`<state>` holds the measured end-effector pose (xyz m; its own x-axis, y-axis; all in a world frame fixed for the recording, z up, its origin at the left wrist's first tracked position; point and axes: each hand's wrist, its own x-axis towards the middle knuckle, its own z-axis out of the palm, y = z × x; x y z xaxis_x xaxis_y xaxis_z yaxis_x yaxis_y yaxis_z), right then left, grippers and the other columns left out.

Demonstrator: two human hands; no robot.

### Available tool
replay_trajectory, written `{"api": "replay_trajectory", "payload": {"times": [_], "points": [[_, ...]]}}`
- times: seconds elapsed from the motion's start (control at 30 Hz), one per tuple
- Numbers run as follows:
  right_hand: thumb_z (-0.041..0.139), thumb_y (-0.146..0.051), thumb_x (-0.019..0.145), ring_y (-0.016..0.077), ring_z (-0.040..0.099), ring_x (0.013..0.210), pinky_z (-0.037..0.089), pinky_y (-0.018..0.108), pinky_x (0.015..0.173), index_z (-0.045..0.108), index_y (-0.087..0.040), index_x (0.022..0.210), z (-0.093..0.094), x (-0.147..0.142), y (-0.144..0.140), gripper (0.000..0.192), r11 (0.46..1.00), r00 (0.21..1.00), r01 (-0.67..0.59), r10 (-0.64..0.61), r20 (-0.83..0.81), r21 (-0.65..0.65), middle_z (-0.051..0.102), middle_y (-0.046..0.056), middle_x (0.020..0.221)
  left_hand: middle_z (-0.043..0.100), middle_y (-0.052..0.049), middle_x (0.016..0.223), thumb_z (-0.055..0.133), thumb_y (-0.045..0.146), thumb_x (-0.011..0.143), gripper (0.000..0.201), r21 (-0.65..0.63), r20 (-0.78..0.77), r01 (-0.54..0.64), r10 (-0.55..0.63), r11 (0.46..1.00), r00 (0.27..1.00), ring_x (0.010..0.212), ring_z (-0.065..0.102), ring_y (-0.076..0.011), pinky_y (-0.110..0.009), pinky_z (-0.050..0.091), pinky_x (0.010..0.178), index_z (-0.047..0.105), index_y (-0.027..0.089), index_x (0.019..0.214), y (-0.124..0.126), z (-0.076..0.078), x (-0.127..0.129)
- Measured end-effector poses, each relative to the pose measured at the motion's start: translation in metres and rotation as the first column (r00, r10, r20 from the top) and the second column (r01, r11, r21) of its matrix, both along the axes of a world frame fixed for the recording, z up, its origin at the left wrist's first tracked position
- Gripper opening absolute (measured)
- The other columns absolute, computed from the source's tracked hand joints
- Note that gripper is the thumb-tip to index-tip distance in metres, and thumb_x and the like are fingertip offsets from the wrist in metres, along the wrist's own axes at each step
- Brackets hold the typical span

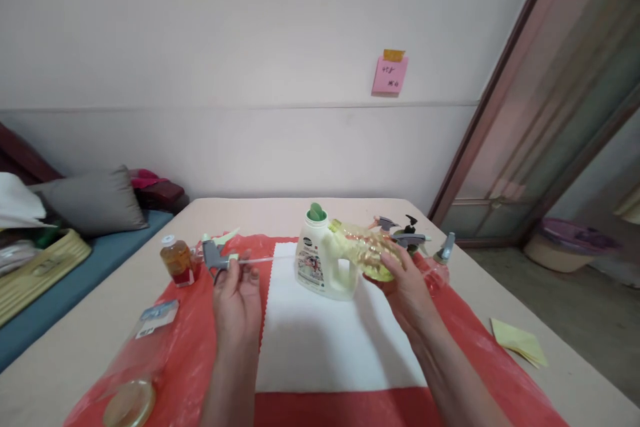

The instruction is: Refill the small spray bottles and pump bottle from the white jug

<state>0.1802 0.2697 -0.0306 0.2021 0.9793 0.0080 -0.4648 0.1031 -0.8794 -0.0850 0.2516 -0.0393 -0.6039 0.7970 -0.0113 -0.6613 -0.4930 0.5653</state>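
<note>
Red plastic sheeting (465, 347) covers the middle of a beige table (575, 380), with a white cloth (325, 340) laid over it, apparently as a work surface that guards the tabletop from spills.

The left hand (236, 300) holds a grey trigger sprayer head (215, 257), thumb and fingers closed around its neck. Its thin clear dip tube (260, 259) sticks out sideways to the right, level above the cloth, so the head is off any bottle.

The right hand (407, 290) grips a clear yellowish bottle (365, 250) lying tipped on its side, fingers curled over its far end. The bottle's mouth points left, touching or just beside the top of a white detergent jug (323, 267) with a green cap (316, 213). Whether liquid is passing between them cannot be told. The jug stands upright on the back edge of the cloth.

Left of the sprayer stands a small amber bottle (176, 260) with a white cap. Near the lower left lies a clear empty bottle (135, 373) on its side. Behind the right hand sit more sprayer heads (407, 237) and another spray bottle (440, 263). A yellow folded paper (520, 340) lies on the table at right. A pink sticky note (389, 75) is on the wall.
</note>
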Motion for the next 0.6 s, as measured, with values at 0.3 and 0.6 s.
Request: {"api": "replay_trajectory", "payload": {"times": [0.3,0.6], "points": [[0.083,-0.048,0.061,0.0233,0.064,0.090,0.055,0.035,0.073,0.066,-0.024,0.115,0.063,0.001,0.050,0.062,0.989,0.789,0.114,-0.150,0.596,0.098,0.067,0.005,0.103,0.073,-0.003,0.086,0.076,0.022,0.079,0.016,-0.051,0.043,0.035,-0.033,0.998,0.999,0.074,0.067,-0.0115,-0.020,0.051,0.062,0.065,0.018,0.089,0.002,0.000,0.005],[0.086,-0.049,0.056,0.0265,0.063,0.093,0.052,0.042,0.079,0.058,-0.023,0.129,0.101,0.006,0.085,0.082,0.984,0.488,-0.023,-0.146,0.861,0.179,0.065,0.010,0.114,0.073,-0.004,0.087,0.078,0.026,0.076,0.023,-0.087,0.062,0.074,-0.069,0.993,0.996,0.073,0.067,-0.0115,-0.021,0.050,0.062,0.064,0.018,0.092,0.003,0.000,0.007]]}}
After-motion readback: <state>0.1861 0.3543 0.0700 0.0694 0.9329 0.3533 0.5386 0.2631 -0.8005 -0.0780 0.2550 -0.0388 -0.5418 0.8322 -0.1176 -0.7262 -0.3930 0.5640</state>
